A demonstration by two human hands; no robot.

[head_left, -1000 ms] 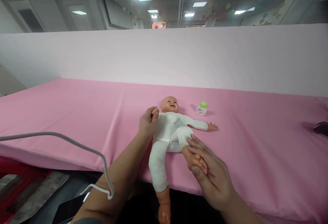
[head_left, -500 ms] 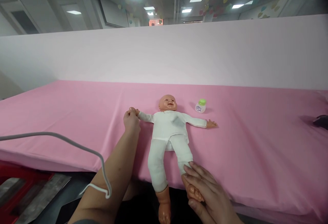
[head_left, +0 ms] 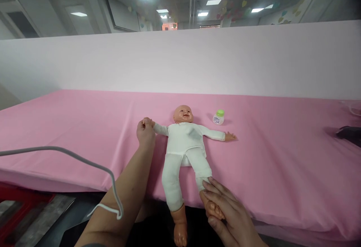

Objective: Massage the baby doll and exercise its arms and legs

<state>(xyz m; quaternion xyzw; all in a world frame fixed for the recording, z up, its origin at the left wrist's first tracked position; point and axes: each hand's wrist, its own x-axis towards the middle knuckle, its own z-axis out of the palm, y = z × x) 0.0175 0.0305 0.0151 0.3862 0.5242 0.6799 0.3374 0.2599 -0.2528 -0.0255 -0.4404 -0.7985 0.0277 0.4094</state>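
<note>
A baby doll (head_left: 184, 139) in white clothes lies face up on a pink cover, its arms spread and its head pointing away from me. My left hand (head_left: 146, 131) is closed around the doll's hand on the left, with the doll's sleeved arm stretched towards it. At the near edge, my right hand (head_left: 229, 213) rests along the outer side of the doll's right-hand lower leg and foot (head_left: 213, 210), fingers over the ankle and thumb below the toes. The doll's other foot (head_left: 180, 232) hangs past the cover's edge, untouched.
A small clear bottle with a green cap (head_left: 219, 117) stands right of the doll's head. The pink cover (head_left: 282, 156) meets a white wall (head_left: 180, 60) with glass above. A grey cable (head_left: 81, 158) crosses above my left forearm. A black object (head_left: 349, 134) lies far right.
The view has shifted slightly, bringing more of the black object at the right into sight. Both hands keep their places on the doll.
</note>
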